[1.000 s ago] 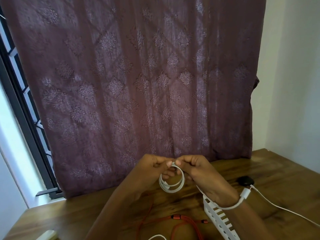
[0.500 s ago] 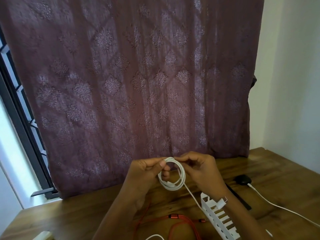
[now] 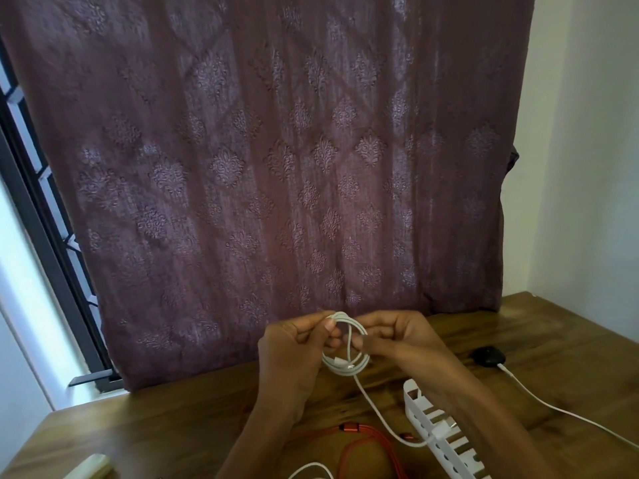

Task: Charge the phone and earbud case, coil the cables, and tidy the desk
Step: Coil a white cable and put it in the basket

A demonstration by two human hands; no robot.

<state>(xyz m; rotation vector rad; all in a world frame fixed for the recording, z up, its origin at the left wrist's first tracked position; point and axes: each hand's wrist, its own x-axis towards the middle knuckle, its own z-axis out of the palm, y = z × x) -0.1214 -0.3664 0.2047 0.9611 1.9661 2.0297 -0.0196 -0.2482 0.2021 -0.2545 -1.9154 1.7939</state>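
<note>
I hold a small coil of white cable [image 3: 345, 366] above the wooden desk [image 3: 553, 347]. My left hand [image 3: 294, 354] pinches the top of the coil between thumb and fingers. My right hand [image 3: 397, 340] grips the coil's right side. The cable's loose tail [image 3: 377, 409] hangs down from the coil toward a white slotted organizer [image 3: 439, 437]. A black earbud case [image 3: 488, 356] lies on the desk at the right with another white cable [image 3: 553, 406] plugged into it. No phone is in view.
An orange-red cable [image 3: 366, 440] lies loose on the desk below my hands. A further white cable loop [image 3: 311, 470] shows at the bottom edge. A pale object [image 3: 91, 466] sits at the desk's front left corner. A maroon curtain [image 3: 276, 167] hangs behind the desk.
The cable's tail has been drawn in; its plug end moved from beside my right wrist down to the organizer. My hands shifted slightly on the coil.
</note>
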